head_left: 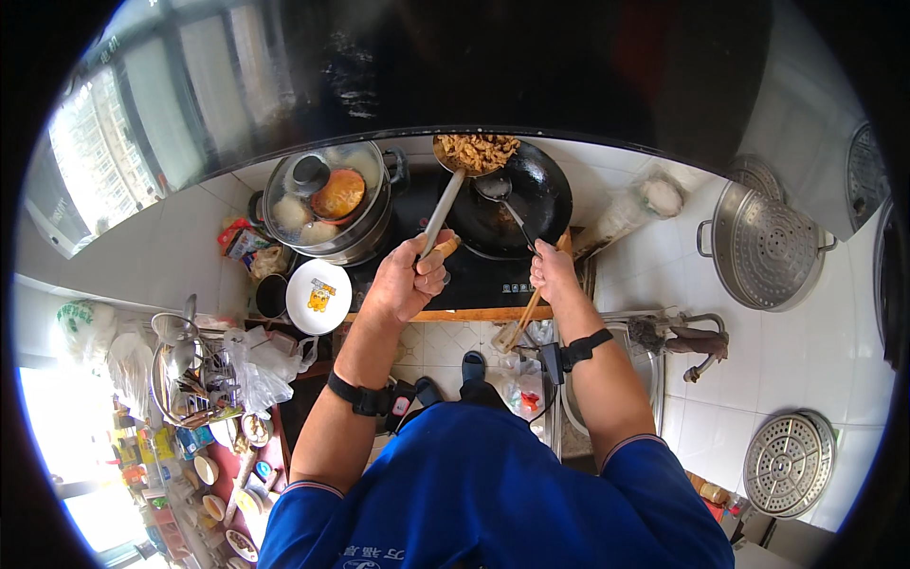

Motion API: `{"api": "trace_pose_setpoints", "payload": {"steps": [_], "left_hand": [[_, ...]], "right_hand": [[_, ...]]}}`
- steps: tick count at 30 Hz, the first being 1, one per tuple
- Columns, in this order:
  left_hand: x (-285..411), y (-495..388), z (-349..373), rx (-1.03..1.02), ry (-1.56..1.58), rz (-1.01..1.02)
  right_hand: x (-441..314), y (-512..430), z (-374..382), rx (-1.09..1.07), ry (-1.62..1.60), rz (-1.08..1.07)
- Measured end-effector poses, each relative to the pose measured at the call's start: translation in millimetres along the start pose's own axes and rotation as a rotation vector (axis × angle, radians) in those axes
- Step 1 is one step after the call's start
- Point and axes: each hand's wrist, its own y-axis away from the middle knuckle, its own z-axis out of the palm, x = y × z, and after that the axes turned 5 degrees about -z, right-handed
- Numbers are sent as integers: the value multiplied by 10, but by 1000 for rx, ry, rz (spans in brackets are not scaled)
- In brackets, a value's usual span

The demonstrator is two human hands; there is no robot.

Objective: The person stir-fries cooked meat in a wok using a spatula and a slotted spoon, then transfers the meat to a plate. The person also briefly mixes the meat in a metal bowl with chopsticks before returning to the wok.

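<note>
My left hand (419, 274) grips the long handle of a metal strainer or ladle (446, 206), whose bowl holds browned food pieces (480, 151) over the left rear of a black wok (544, 192). Its rear part is hidden by the range hood. My right hand (552, 270) holds the dark handle of a metal ladle (495, 188); the ladle's bowl is over the wok, just below the food. A wooden utensil (525, 321) runs down beside my right hand; whether I hold it too, I cannot tell. The wok looks dark and glossy, with some residue inside.
A lidded steamer pot (330, 238) with a bowl and pale rounds inside stands left on the black cooktop (483, 284). Nearer is a white plate (318, 296). The range hood (455, 71) hangs over the back. At right are a sink (643, 355), a faucet (711, 345) and a hanging steamer tray (771, 242).
</note>
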Motion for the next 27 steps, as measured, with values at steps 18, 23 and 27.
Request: {"api": "trace_pose_setpoints", "payload": {"steps": [18, 23, 27], "left_hand": [[22, 2, 11, 16, 14, 13], [20, 20, 46, 41, -7, 26], [16, 45, 54, 42, 2, 34]], "right_hand": [[78, -140, 145, -24, -150, -57], [76, -155, 159, -26, -230, 2], [102, -166, 127, -51, -251, 11]]}}
